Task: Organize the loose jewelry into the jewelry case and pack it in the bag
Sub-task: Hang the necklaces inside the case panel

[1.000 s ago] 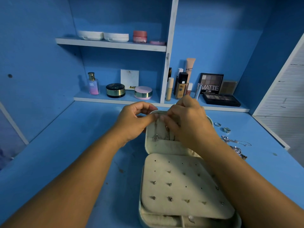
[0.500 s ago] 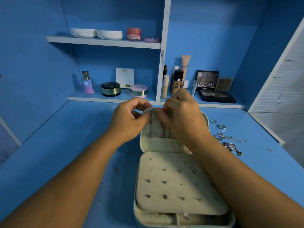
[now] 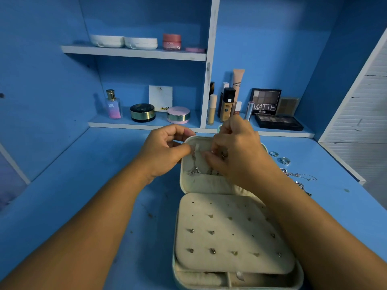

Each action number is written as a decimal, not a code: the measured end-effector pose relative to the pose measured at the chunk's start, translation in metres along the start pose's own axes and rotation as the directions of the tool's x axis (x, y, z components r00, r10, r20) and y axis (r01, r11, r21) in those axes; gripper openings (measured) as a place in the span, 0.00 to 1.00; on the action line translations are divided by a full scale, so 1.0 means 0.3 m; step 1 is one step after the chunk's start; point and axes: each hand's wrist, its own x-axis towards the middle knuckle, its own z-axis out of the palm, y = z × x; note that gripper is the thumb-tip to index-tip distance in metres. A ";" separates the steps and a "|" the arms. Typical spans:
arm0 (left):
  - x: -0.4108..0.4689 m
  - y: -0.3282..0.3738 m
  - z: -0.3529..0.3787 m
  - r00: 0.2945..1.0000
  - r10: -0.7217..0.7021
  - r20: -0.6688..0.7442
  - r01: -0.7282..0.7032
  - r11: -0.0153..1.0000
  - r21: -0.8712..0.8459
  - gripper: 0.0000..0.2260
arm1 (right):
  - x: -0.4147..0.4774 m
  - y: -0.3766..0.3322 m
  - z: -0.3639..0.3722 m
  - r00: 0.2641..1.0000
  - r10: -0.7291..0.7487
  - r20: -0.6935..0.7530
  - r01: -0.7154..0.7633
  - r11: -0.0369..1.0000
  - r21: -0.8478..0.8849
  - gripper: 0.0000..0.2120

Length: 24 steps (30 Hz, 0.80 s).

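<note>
From the head camera, the jewelry case (image 3: 174,266) lies open on the blue desk (image 3: 83,185), its lid (image 3: 206,185) standing up at the far end. Both hands are close together at the lid's top. The left hand (image 3: 165,151) pinches the top of a necklace (image 3: 194,164), which hangs straight down the lid. The right hand (image 3: 236,153) curls over another chain there; I cannot tell if it holds it. The loose rings (image 3: 285,160) and chains (image 3: 299,175) lie to the right of the case, nearer the right hand. They are thin, silver and tangled. No bag shows.
</note>
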 end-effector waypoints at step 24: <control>0.002 -0.024 -0.007 0.993 0.073 0.093 -0.096 0.960 0.263 0.20 | -0.016 -0.044 -0.026 0.964 -0.036 0.263 0.071 0.990 -0.123 0.12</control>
